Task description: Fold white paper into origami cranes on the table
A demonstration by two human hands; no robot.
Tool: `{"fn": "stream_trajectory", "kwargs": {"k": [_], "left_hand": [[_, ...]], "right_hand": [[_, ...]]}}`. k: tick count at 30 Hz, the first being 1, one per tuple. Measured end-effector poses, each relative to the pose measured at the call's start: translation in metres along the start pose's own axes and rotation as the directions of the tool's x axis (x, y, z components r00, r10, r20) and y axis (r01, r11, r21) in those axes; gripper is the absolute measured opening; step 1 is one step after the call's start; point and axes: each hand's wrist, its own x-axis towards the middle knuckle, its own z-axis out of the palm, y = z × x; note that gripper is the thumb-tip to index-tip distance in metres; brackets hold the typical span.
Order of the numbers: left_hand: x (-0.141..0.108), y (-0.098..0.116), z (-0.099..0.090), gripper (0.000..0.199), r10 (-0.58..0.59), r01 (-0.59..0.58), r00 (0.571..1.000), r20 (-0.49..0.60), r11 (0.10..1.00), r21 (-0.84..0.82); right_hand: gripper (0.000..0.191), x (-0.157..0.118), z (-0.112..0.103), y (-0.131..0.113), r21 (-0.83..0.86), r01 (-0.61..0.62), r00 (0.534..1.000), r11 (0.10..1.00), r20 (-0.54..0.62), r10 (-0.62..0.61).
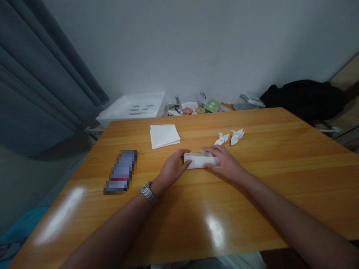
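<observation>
A folded sheet of white paper [196, 161] is held between my hands at the middle of the wooden table. My left hand [174, 167] grips its left end, thumb at the front and fingers behind. The right end is pinched by my right hand [224, 161] in the same manner. A row of punched holes shows along the paper's far edge. Just beyond my right hand stand two white folded paper birds [222, 139], [237, 136]. Several lined sheets [164, 135] lie stacked behind and left of my hands.
A phone [121, 172] with a blurred screen lies on the table's [179, 224] left part. Past the far edge are a white foam tray [140, 105], a green booklet [215, 106] and small items. Black cloth [304, 98] is heaped at the back right.
</observation>
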Motion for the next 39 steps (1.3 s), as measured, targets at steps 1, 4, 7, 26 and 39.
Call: {"fn": "stream_trajectory", "kwargs": {"k": [1, 4, 7, 26, 39], "left_hand": [[0.000, 0.000, 0.000, 0.032, 0.001, -0.001, 1.000, 0.005, 1.000, 0.001], [0.000, 0.001, -0.001, 0.028, -0.006, 0.006, 1.000, 0.017, 1.000, 0.001], [0.000, 0.002, -0.003, 0.027, -0.015, 0.015, 1.000, 0.027, 1.000, 0.005], [0.000, 0.001, -0.004, 0.022, -0.023, 0.023, 0.999, 0.024, 0.999, -0.028], [-0.002, 0.001, -0.006, 0.023, -0.006, 0.000, 0.999, -0.051, 0.993, -0.122]], "right_hand": [[0.056, 0.000, 0.000, 0.000, 0.003, 0.000, 1.000, 1.000, 0.002, 0.000], [0.055, 0.000, -0.001, -0.001, 0.013, 0.004, 1.000, 1.000, 0.005, -0.004], [0.054, 0.000, -0.002, -0.001, 0.013, 0.012, 1.000, 1.000, 0.001, -0.012], [0.032, 0.003, -0.008, -0.005, 0.026, 0.095, 0.995, 0.995, -0.022, -0.094], [0.047, 0.001, 0.000, 0.004, 0.501, -0.303, 0.946, 0.811, 0.055, 0.319]]}}
